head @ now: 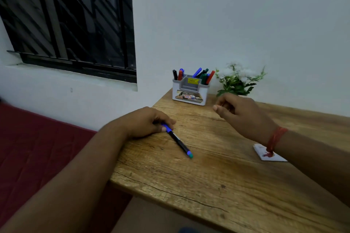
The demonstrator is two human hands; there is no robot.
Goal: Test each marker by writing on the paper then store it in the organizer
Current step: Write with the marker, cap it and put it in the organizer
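Marker in left hand, paper far side, under right forearm.

Counter (217,181); organizer (190,91) at back edge, several markers standing in it. Paper (265,154) lies right, partly hidden by the right wrist. Left hand (145,122) grips marker (179,141) by its blue end; long axis runs down-right, green tip toward the paper. Right hand (238,108) raised, fingers loosely curled, holding nothing, nearer the organizer.

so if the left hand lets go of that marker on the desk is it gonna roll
Probably a little: the marker looks round and smooth, lying flat on the level desk. It seems stiff and light, so the left hand could nudge it easily.
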